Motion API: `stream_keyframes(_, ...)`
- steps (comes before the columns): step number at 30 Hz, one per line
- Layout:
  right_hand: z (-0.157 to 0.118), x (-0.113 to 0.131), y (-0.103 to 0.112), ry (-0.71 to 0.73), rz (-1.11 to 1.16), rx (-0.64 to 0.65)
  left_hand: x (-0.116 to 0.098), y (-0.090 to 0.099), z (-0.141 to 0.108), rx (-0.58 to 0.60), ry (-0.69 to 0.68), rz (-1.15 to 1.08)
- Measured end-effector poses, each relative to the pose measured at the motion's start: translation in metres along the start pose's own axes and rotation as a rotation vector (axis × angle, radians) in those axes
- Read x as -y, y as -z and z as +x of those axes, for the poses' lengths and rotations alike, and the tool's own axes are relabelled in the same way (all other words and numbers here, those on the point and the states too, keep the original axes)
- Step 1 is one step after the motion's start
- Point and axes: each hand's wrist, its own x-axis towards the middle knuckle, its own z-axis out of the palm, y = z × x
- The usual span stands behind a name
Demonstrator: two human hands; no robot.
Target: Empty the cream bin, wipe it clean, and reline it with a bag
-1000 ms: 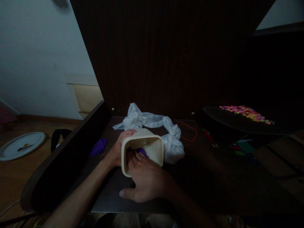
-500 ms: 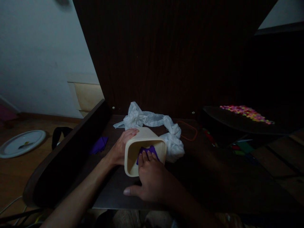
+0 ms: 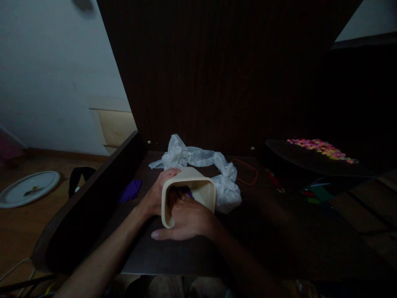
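A cream plastic container (image 3: 210, 194) lies on its side on the dark surface, its mouth toward me. My left hand (image 3: 158, 192) grips its left side, fingertips over the top. My right hand (image 3: 189, 217) reaches inside, fingers on a purple cloth (image 3: 190, 194) that shows only in part; the thumb sticks out below the rim. Behind and to the right of the container lies a knotted white plastic bag (image 3: 228, 190). To the left, another purple piece (image 3: 130, 191) rests on the surface.
An orange loop (image 3: 254, 178) lies right of the bag. Small pink and yellow pieces (image 3: 322, 148) sit on a dark corner shelf (image 3: 291, 159). A raised dark side board (image 3: 87, 198) borders the left. A white oval lid (image 3: 46, 182) is on the floor.
My right hand has moved left and deeper into the container, taking the purple cloth farther inside. The container's mouth has shifted slightly, while my left hand keeps its hold.
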Motion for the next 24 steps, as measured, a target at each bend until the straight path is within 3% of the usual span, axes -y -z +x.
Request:
stream_keyframes(4,-0.01,0.006,0.004,0.029,0.007,0.032,0.003,0.001,-0.003,-0.012,0.034,-0.016)
stream_keyframes(10,-0.05,0.019,0.013,0.096,0.035,-0.007,0.006,0.007,-0.006,0.053,0.11,-0.05)
stream_keyframes(14,-0.065,0.029,0.024,-0.055,0.011,0.031,0.009,0.006,-0.007,0.031,0.089,-0.061)
stream_keyframes(18,-0.057,0.031,0.023,-0.242,-0.092,0.073,0.002,0.006,-0.003,0.05,0.075,-0.043)
stream_keyframes(24,-0.026,0.01,0.005,-0.252,-0.129,0.033,-0.009,0.008,0.003,0.096,0.035,0.009)
